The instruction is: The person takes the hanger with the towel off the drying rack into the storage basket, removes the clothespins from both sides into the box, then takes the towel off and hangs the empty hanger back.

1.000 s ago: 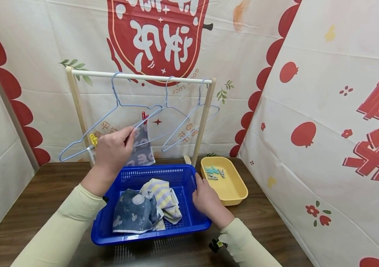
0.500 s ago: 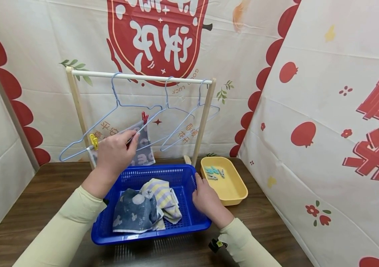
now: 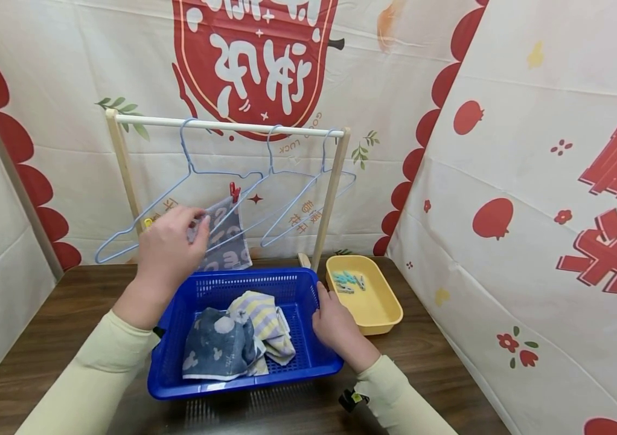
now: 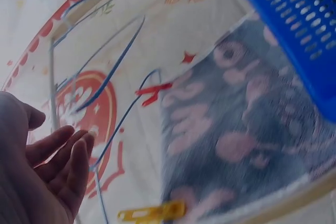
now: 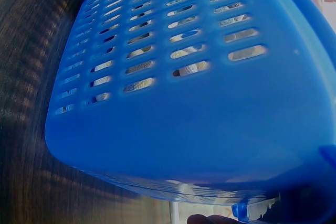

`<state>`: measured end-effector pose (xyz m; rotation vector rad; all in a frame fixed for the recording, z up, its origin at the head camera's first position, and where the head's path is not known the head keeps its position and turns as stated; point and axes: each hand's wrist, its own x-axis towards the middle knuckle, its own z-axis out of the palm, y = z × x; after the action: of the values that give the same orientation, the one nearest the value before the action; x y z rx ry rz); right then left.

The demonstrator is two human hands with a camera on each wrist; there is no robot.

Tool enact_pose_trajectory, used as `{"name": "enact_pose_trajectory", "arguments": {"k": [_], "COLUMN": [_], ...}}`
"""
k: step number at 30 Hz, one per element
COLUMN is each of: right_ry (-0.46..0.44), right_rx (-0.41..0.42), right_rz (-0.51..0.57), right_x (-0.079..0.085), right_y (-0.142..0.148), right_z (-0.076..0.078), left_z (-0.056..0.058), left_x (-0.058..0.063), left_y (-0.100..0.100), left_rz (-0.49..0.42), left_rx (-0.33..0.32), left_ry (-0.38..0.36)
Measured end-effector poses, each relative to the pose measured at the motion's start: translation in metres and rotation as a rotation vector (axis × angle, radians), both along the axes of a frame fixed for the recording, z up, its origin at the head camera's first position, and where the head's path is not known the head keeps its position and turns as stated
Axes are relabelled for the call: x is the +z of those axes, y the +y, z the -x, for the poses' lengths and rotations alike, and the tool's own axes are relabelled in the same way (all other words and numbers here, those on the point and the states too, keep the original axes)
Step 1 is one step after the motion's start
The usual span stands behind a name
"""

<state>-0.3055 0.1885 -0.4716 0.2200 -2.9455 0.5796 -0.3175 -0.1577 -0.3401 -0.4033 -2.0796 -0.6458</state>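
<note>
the left hand has let go of the middle hanger and moved leftward, fingers loosely curved around nothing, so that hanger now seems to hang freely from the rack bar. behind the hand, a grey cloth hangs by a red clip and a yellow clip, apparently secured. the right hand grips the blue basket, where a dark cloth and a striped cloth lie.

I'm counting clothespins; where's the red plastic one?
In the head view, the red plastic clothespin is clipped to the grey patterned cloth, upper right of the left hand.
</note>
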Motion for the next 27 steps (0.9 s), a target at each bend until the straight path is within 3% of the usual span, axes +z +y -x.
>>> {"name": "enact_pose_trajectory", "arguments": {"k": [4, 8, 17, 24, 27], "right_ry": [-0.001, -0.002, 0.002, -0.013, -0.012], "right_rx": [0.007, 0.003, 0.006, -0.003, -0.004], "right_rz": [0.003, 0.005, 0.012, 0.013, 0.015], "right_x": [0.0, -0.001, -0.001, -0.001, 0.0], "right_y": [-0.001, -0.001, 0.0, 0.0, 0.0], "right_z": [0.0, -0.001, -0.001, -0.002, -0.002], "left_z": [-0.009, -0.016, -0.019, -0.016, -0.015], "left_x": [0.014, 0.024, 0.018, 0.001, -0.008], "left_y": [-0.024, -0.049, -0.093, -0.112, -0.116], "left_rz": [-0.071, -0.111, -0.081, -0.039, -0.034], "left_rx": [0.001, 0.015, 0.056, 0.008, 0.01], "left_ry": [0.111, 0.121, -0.011, -0.199, -0.242]}}
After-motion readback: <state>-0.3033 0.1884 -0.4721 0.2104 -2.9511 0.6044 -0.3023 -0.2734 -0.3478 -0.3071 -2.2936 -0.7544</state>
